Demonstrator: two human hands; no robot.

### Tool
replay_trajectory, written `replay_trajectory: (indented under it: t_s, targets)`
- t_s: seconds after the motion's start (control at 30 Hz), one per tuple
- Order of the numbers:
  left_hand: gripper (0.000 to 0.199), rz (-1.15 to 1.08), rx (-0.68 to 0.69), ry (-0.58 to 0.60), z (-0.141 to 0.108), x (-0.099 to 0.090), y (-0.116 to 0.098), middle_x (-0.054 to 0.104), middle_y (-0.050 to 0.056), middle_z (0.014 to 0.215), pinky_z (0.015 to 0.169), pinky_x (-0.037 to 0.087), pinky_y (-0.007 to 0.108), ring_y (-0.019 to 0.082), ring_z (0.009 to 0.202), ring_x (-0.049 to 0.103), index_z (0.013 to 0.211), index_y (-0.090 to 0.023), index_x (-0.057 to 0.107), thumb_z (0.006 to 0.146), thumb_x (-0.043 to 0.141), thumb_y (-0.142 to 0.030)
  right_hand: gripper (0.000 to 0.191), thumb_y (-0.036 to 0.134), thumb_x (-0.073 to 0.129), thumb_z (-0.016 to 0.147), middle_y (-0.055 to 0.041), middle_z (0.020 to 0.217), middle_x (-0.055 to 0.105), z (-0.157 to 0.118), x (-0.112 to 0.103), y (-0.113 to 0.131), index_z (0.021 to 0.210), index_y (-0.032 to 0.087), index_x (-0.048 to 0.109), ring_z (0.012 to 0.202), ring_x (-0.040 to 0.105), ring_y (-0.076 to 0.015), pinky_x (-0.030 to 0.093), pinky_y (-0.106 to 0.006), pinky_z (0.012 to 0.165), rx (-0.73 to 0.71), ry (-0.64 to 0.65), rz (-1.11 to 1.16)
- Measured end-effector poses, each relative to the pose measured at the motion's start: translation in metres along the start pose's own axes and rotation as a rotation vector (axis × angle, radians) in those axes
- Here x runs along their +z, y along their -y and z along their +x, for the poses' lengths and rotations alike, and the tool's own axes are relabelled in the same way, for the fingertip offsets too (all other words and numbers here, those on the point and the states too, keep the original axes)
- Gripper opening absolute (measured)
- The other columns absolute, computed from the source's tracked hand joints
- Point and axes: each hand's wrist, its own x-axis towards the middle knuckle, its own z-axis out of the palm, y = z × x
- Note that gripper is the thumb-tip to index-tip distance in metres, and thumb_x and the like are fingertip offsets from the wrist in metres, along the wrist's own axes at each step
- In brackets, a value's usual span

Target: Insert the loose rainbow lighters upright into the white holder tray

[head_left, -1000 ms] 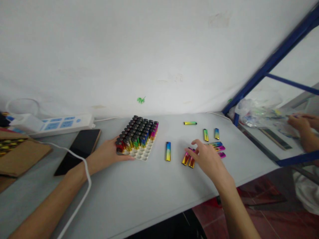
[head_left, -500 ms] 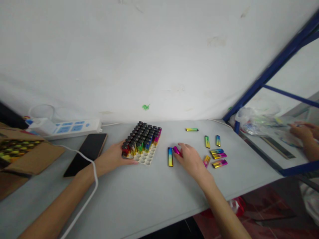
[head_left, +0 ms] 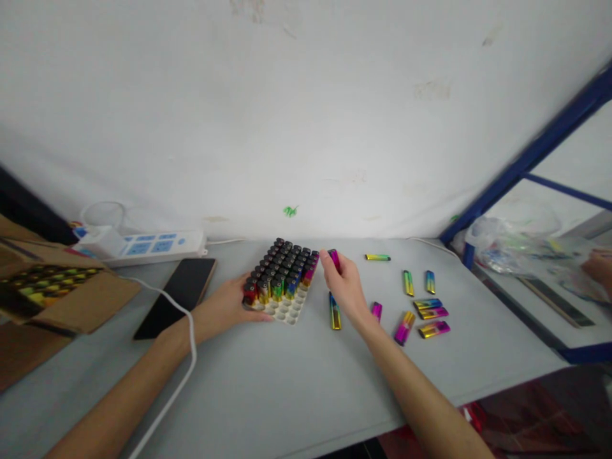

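Note:
My left hand grips the left edge of a white tray with round holes. Upright lighters with black tops and shiny coloured bodies fill most of its holes; the near-right holes are bare. Just right of the tray, my right hand is closed round a magenta lighter, raised above the table. Below that hand lies a blue-and-gold lighter, partly covered by it. A magenta lighter shows beside my wrist. Several more lie farther right, among them a gold-and-magenta lighter.
A dark phone and a white power strip are at left, by an open carton of lighters. A white cable hangs over my left forearm. At right stand a blue frame, plastic bags and another person's hand.
My right hand has lifted the magenta lighter and moved it up toward the tray's right side. The view has shifted slightly. My left hand keeps its hold on the tray.

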Motion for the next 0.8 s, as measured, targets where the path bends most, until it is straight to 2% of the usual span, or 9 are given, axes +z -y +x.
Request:
replay_trajectory:
  t_s: [0.1, 0.2, 0.37, 0.5, 0.7, 0.8]
  targets:
    - [0.072, -0.004, 0.011, 0.010, -0.002, 0.000, -0.002, 0.074, 0.017, 0.138, 0.116, 0.053, 0.046, 0.037, 0.125, 0.071, 0.127, -0.015, 0.069, 0.068, 0.089, -0.052, 0.064, 0.073, 0.053, 0.098, 0.0063, 0.057, 0.032, -0.010, 0.010, 0.000, 0.062, 0.025, 0.034, 0.057, 0.032, -0.0106, 0.024, -0.027, 0.053, 0.024, -0.062, 0.025]
    - [0.074, -0.004, 0.016, 0.016, -0.003, -0.001, -0.003, 0.072, 0.018, 0.141, 0.117, 0.052, 0.047, 0.037, 0.127, 0.071, 0.131, -0.013, 0.066, 0.072, 0.089, -0.050, 0.063, 0.071, 0.052, 0.098, 0.0060, 0.057, 0.031, -0.021, 0.012, -0.005, 0.060, 0.024, 0.036, 0.057, 0.030, -0.0105, 0.022, -0.029, 0.055, 0.039, 0.016, 0.034]
    - [0.078, 0.001, 0.020, 0.015, -0.002, -0.001, -0.002, 0.072, 0.019, 0.141, 0.119, 0.051, 0.048, 0.039, 0.127, 0.070, 0.132, -0.011, 0.067, 0.072, 0.088, -0.055, 0.055, 0.065, 0.049, 0.097, 0.0050, 0.057, 0.037, -0.022, 0.011, -0.013, 0.061, 0.024, 0.042, 0.056, 0.034, -0.0116, 0.024, -0.029, 0.055, 0.126, 0.064, 0.063]
    - [0.082, -0.006, -0.011, 0.025, -0.001, -0.001, -0.002, 0.074, 0.017, 0.138, 0.117, 0.052, 0.046, 0.039, 0.124, 0.072, 0.129, -0.015, 0.069, 0.065, 0.090, -0.062, 0.049, 0.060, 0.049, 0.095, 0.0057, 0.056, 0.037, -0.020, 0.013, -0.015, 0.062, 0.025, 0.040, 0.056, 0.034, -0.0116, 0.024, -0.028, 0.055, 0.123, 0.082, 0.064]
    - [0.076, 0.023, 0.013, 0.027, -0.003, -0.001, -0.003, 0.072, 0.018, 0.140, 0.119, 0.051, 0.047, 0.037, 0.128, 0.070, 0.134, -0.011, 0.066, 0.074, 0.088, -0.053, 0.049, 0.059, 0.050, 0.098, 0.0068, 0.058, 0.036, -0.021, 0.011, -0.013, 0.064, 0.025, 0.039, 0.057, 0.033, -0.0116, 0.025, -0.028, 0.056, 0.088, 0.090, 0.037]
    - [0.077, 0.018, 0.022, 0.035, -0.003, -0.001, -0.002, 0.071, 0.018, 0.142, 0.117, 0.052, 0.048, 0.037, 0.128, 0.070, 0.136, -0.011, 0.065, 0.075, 0.088, -0.052, 0.048, 0.064, 0.053, 0.100, 0.0074, 0.061, 0.041, -0.023, 0.007, -0.011, 0.075, 0.023, 0.049, 0.058, 0.038, -0.0125, 0.029, -0.028, 0.057, 0.084, 0.081, 0.037]
